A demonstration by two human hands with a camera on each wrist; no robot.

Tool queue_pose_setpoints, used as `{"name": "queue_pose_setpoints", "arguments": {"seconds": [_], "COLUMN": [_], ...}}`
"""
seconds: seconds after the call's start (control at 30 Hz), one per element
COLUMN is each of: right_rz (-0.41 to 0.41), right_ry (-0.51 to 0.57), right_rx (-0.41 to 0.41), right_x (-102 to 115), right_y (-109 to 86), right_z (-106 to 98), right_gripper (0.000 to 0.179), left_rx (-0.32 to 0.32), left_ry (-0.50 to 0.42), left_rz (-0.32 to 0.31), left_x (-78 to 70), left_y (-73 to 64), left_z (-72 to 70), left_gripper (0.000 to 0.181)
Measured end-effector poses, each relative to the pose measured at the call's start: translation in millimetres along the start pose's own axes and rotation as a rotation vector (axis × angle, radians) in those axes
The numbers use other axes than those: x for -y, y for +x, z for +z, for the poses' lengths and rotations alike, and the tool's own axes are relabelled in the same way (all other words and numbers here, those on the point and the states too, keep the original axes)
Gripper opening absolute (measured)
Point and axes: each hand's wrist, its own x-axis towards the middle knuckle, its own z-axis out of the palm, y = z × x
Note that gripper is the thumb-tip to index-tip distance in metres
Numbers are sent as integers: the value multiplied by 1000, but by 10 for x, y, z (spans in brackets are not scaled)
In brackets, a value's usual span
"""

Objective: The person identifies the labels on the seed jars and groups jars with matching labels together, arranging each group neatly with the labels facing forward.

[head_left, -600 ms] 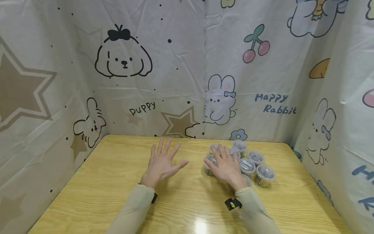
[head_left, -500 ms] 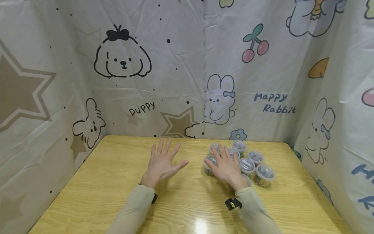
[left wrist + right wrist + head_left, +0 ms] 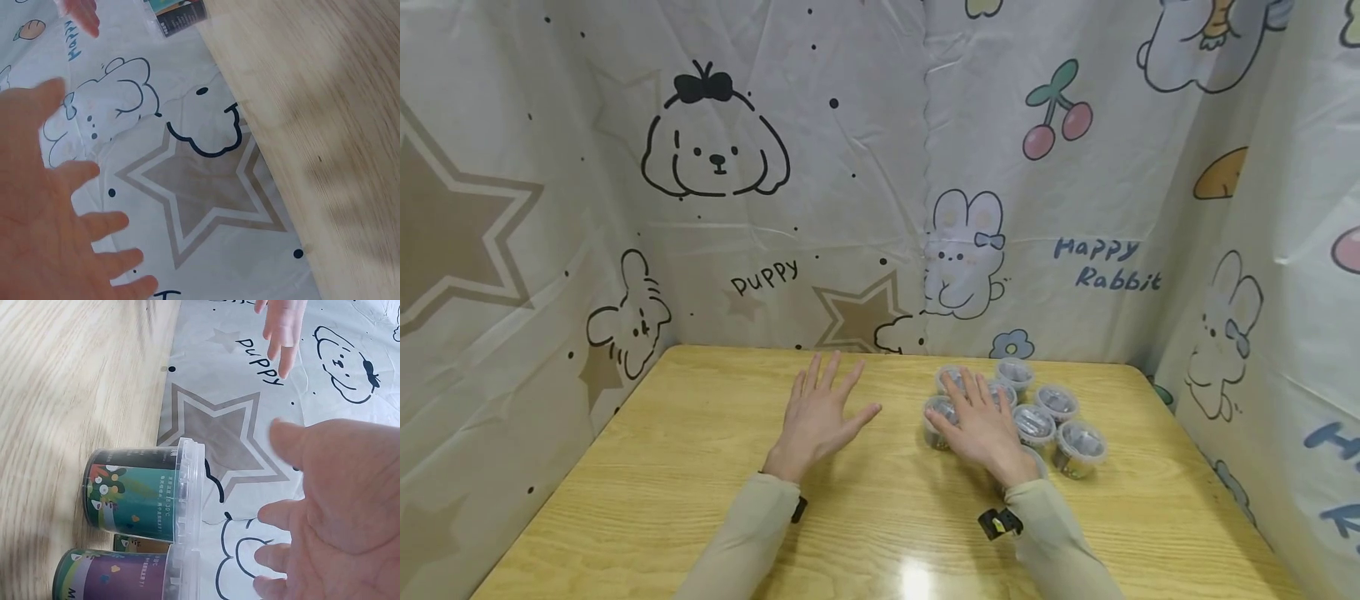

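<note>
Several small plastic tubs with clear lids stand grouped on the right half of the table; one tub (image 3: 1079,450) is at the group's right side. My right hand (image 3: 981,429) is held above the group with its fingers spread, hiding part of it, and grips nothing. In the right wrist view, a green-labelled tub (image 3: 140,494) and a purple-labelled tub (image 3: 119,575) stand below that palm, apart from it. To the left, my left hand (image 3: 812,425) hovers over bare wood, fingers straight and spread, holding nothing.
The wooden table (image 3: 647,467) has a patterned cloth (image 3: 850,167) hanging behind it and on both sides. Each wrist wears a dark band, and the right one's band (image 3: 999,523) shows beside the sleeve. Light glares off the table's front.
Both hands stay nearly where they were, with the left one's fingers shifting very slightly. The tubs have not moved.
</note>
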Motion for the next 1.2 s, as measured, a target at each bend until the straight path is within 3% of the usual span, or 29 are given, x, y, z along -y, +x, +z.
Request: {"name": "queue_pose_setpoints", "arguments": {"seconds": [0.17,0.4,0.53,0.6,0.73,0.97,1.2], "right_rz": [10,-34,-85,-106,-121,-80,-73], "right_ry": [3,-21,-29,-36,-28,40,46], "right_rx": [-30,-110,-156,-183,-210,-164,-145], "right_x": [-30,-95,-114,-124,-139,-163,-152], "right_y": [15,38,43,38,7,-29,-8], "right_z": [-27,-70,-55,-53,-66,-71,-67], "right_gripper": [71,55,39,32,39,42,40], "left_rx": [-86,-125,-138,-127,-92,-55,41], "left_ry": [-12,-107,-147,-178,-234,-293,-329], "left_rz": [-13,-24,-6,2,25,105,170], "left_x": [-9,-41,-67,-81,-116,-244,-391], "left_y": [37,90,94,100,109,167,218], "left_z": [24,58,89,113,171,248,309], "left_gripper": [70,68,58,51,40,27,27]}}
